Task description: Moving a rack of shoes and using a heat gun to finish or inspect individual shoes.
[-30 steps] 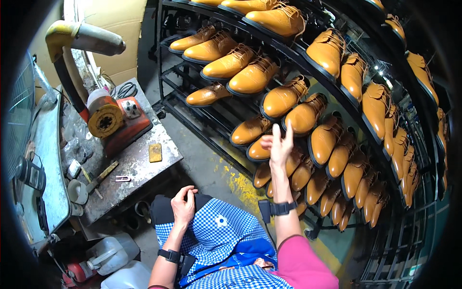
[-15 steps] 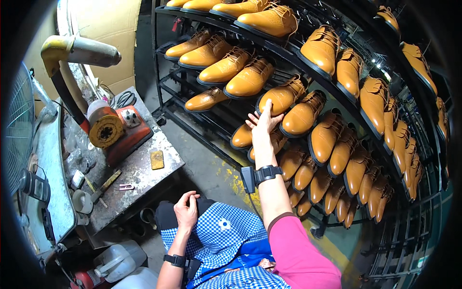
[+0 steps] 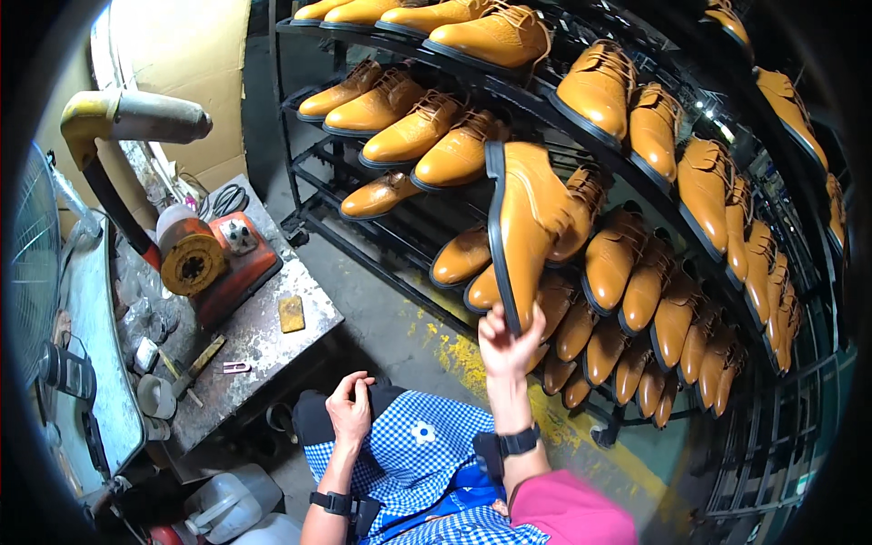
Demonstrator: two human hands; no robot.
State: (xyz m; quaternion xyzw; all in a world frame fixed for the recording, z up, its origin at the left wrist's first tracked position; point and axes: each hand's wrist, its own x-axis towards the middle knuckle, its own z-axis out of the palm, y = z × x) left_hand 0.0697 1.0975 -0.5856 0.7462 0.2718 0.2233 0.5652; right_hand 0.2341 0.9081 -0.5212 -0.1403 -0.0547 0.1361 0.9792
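A tan leather lace-up shoe (image 3: 525,213) with a black sole hangs in front of the rack, toe down and heel up. My right hand (image 3: 509,347) grips it by the toe, thumb on one side and fingers on the other, the sole turned to the left. My left hand (image 3: 350,409) rests over my lap at the edge of the blue checked apron (image 3: 445,431); its fingers are curled in and nothing shows in them. Behind the held shoe, more tan shoes (image 3: 610,259) stand on the black metal rack (image 3: 350,241), partly hidden by it.
To the left stands a worn workbench (image 3: 300,341) with an orange grinding machine (image 3: 222,263), a hammer (image 3: 202,359) and a yellow block (image 3: 292,314). A fan (image 3: 36,245) is at the far left. Plastic jugs (image 3: 236,500) sit low beside me.
My right hand has lifted the shoe off the rack and drawn it back toward me, tipping it toe down. My left hand stays over my lap. The view has shifted slightly.
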